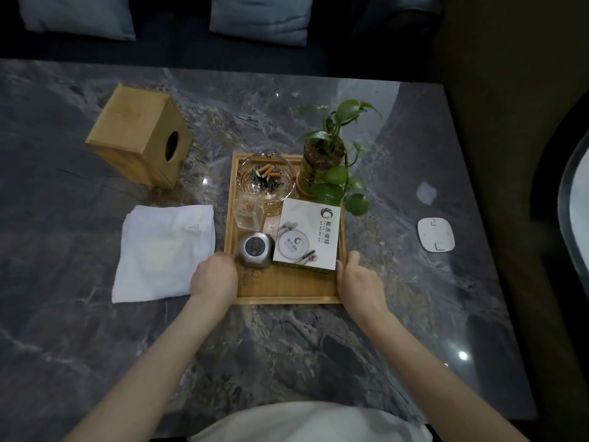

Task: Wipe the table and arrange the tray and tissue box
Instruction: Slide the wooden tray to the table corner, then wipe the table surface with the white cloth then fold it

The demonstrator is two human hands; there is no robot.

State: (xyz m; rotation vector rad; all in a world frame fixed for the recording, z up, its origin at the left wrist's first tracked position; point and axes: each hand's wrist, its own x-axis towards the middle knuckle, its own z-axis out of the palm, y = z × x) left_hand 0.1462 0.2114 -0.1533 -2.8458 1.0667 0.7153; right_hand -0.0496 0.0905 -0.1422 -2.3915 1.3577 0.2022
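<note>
A wooden tray [287,290] sits mid-table on the grey marble table [95,346]. My left hand [215,277] grips its left rim and my right hand [358,283] grips its right rim. In the tray are a glass ashtray [266,180] with cigarette butts, a small glass holder [250,212], a round metal tin [256,250], a white printed box [307,239] and a potted green plant [328,161]. A folded white cloth [164,253] lies flat left of the tray. The wooden house-shaped tissue box [140,135] stands at the back left.
A white rounded pad [436,234] lies on the table to the right of the tray. A dark sofa with two grey-blue cushions [261,17] runs along the far edge. The table's right edge is near a dark chair.
</note>
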